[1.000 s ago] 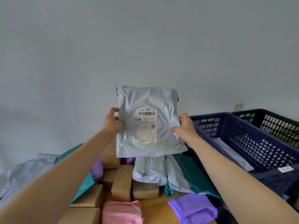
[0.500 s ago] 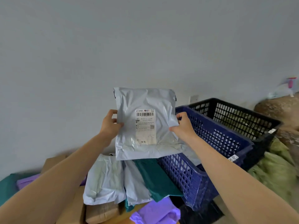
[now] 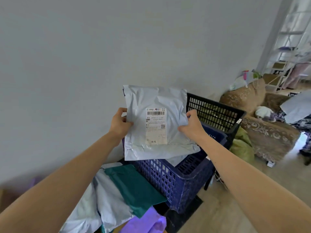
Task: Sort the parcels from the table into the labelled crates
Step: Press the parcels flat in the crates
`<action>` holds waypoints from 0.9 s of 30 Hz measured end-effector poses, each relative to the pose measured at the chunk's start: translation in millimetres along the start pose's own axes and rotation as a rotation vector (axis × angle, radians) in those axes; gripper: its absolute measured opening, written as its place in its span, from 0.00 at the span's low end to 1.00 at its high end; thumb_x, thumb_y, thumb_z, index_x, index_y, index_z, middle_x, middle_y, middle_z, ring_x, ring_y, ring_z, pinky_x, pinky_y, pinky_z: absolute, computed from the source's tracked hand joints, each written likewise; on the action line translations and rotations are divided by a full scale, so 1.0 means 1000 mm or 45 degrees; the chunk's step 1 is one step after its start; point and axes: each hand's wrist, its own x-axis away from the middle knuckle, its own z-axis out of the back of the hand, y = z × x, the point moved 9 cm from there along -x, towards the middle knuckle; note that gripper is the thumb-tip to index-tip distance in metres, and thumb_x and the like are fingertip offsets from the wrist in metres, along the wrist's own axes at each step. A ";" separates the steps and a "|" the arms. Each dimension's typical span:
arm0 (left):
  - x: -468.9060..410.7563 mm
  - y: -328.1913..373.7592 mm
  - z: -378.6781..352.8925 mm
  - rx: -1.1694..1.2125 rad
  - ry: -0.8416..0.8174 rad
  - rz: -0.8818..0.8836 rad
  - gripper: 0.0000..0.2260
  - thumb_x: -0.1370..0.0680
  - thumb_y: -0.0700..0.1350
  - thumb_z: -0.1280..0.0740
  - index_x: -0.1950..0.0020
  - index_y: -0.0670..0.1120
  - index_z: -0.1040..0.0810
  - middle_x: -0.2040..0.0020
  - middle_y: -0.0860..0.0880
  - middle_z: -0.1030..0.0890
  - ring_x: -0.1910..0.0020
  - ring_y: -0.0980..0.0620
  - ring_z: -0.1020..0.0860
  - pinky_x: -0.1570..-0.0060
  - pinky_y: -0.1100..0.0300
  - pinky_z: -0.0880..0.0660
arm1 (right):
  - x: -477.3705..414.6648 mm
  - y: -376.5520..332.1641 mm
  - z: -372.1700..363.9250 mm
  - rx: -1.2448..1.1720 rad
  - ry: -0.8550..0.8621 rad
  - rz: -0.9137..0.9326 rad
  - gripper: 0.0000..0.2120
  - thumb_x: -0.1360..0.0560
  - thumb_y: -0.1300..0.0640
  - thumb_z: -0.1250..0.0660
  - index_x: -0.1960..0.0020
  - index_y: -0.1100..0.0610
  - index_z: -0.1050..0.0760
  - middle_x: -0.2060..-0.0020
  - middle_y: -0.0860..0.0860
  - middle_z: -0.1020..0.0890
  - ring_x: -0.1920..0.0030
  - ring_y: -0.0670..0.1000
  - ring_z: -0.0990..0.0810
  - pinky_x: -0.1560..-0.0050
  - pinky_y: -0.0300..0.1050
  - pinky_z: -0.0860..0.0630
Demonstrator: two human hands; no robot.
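Observation:
I hold a pale grey plastic mailer parcel upright in front of me, its white shipping label with a barcode facing the camera. My left hand grips its left edge and my right hand grips its right edge. The parcel hangs above the near end of a blue crate. Behind that stands a black crate with a small label on its right corner. More parcels lie on the table at lower left: a green mailer, pale grey mailers and a purple one.
A plain grey wall fills the background. To the right, a brown patterned sofa carries cushions and clutter, with yellow-green bags on the floor beside the black crate. A white metal staircase rises at the far right.
My view has swung to the right, bringing the crates under the parcel and the sofa and stairs into sight. Both hands keep their grip on the parcel. The cardboard boxes have left the view.

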 end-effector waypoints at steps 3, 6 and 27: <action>-0.007 0.000 -0.033 0.038 -0.041 -0.009 0.16 0.25 0.29 0.38 0.43 0.47 0.31 0.51 0.44 0.21 0.55 0.45 0.22 0.61 0.57 0.21 | -0.017 0.017 0.023 0.042 0.015 0.008 0.21 0.30 0.71 0.34 0.49 0.56 0.42 0.59 0.49 0.33 0.61 0.46 0.32 0.65 0.43 0.33; -0.018 -0.008 -0.067 0.021 -0.055 -0.015 0.16 0.24 0.31 0.35 0.43 0.47 0.31 0.52 0.47 0.22 0.53 0.47 0.22 0.50 0.50 0.21 | -0.045 0.041 0.041 0.067 -0.006 0.019 0.21 0.29 0.70 0.34 0.46 0.55 0.42 0.59 0.50 0.31 0.60 0.48 0.30 0.63 0.46 0.32; -0.073 -0.110 -0.165 -0.432 0.346 0.650 0.19 0.24 0.32 0.37 0.35 0.42 0.37 0.47 0.41 0.25 0.50 0.42 0.24 0.53 0.45 0.22 | -0.189 0.167 -0.042 0.037 -0.720 0.165 0.33 0.31 0.73 0.39 0.32 0.48 0.35 0.46 0.47 0.28 0.51 0.51 0.25 0.64 0.38 0.30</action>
